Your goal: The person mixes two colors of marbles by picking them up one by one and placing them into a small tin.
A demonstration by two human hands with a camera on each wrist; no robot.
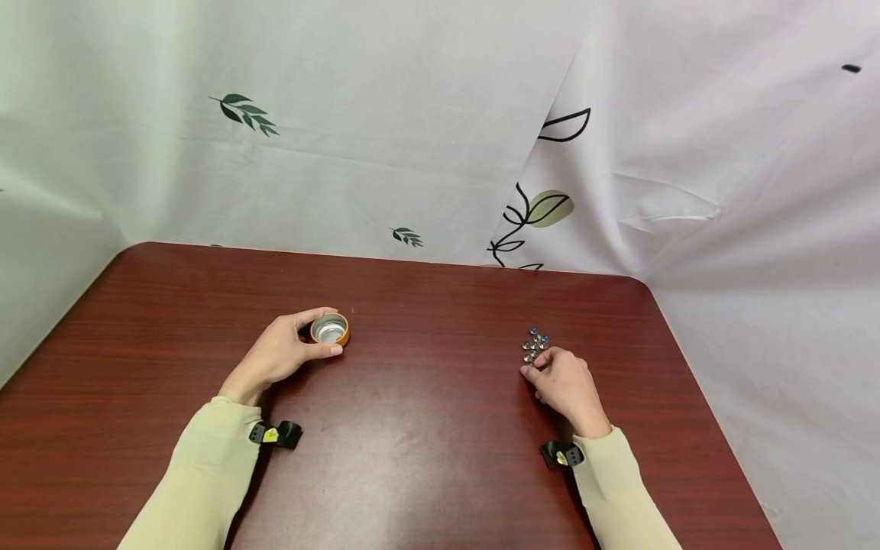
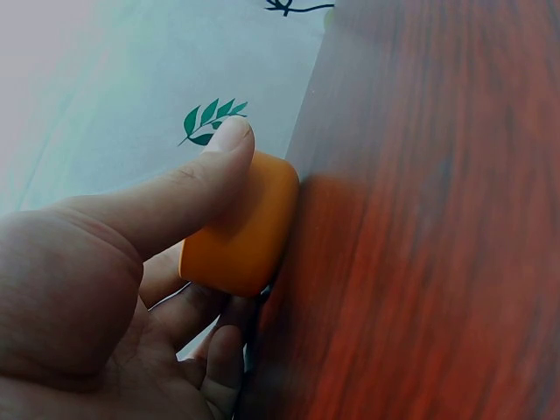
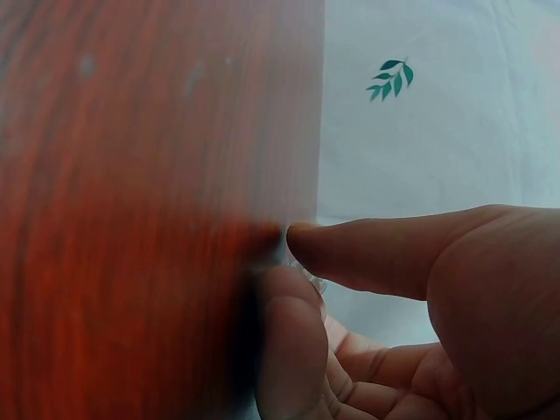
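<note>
Beside small glassy beads, right fingers, grip unclear; well apart, left fingers around orange tin.

One container, at least seven beads, two wristbands, one table.

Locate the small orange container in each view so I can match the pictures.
Head: the orange container is left of centre, held by the left hand.
Left wrist: just left of centre, its orange side showing.
Right wrist: not in the picture.
Shared landmark: the reddish-brown tabletop, lower part in head, right side in left wrist, left side in right wrist.
</note>
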